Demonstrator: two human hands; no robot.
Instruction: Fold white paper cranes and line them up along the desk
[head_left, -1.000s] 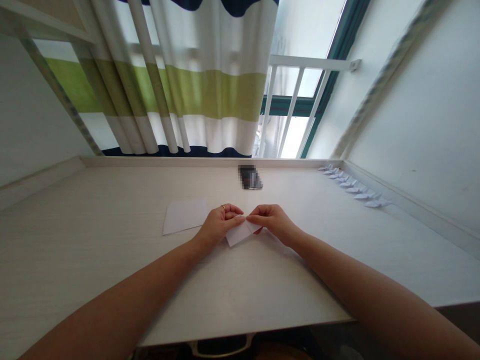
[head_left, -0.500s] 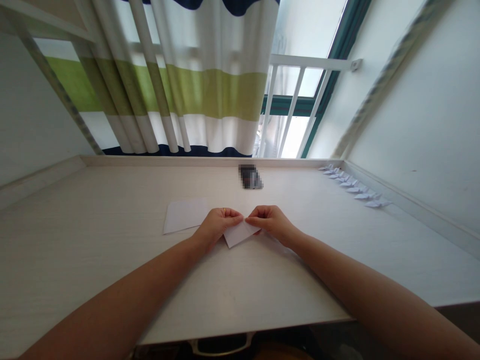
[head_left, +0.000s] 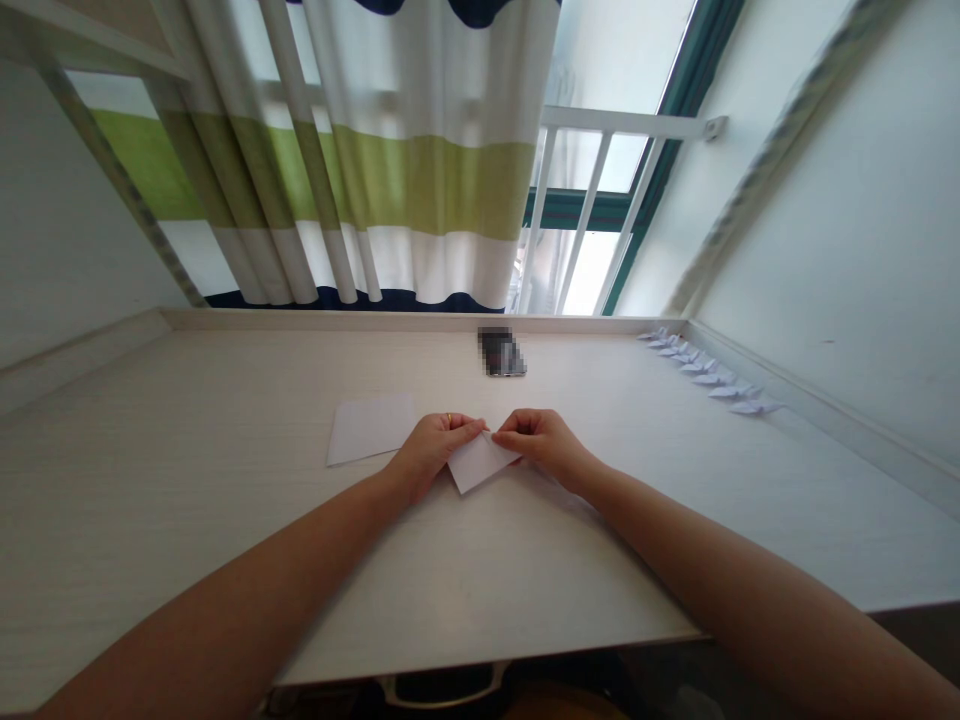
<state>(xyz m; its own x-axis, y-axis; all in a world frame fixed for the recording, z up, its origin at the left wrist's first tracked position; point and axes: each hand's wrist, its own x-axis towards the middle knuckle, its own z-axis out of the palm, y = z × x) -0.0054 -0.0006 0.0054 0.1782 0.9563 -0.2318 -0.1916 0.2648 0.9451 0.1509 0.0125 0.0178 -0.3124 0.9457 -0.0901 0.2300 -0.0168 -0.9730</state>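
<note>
A small folded sheet of white paper (head_left: 476,467) is held between my two hands just above the middle of the table, one corner pointing down toward me. My left hand (head_left: 435,445) pinches its upper left edge with thumb and fingers. On the other side, my right hand (head_left: 541,438) grips the upper right edge, with thumb and forefinger close to the left thumb. The fingers behind the paper are partly hidden. Flat on the table, just beyond my left hand, lies some plain white paper (head_left: 369,428).
Folded white paper cranes (head_left: 716,380) stand in a row along the right wall. A dark pixelated object (head_left: 502,352) lies near the back ledge of the white table (head_left: 187,480). Behind the ledge are a white railing (head_left: 630,122) and a striped curtain (head_left: 435,190).
My left thumb and fingertips have shifted very slightly at the paper's top edge. Both hands keep hold of the paper, and everything else stays in place.
</note>
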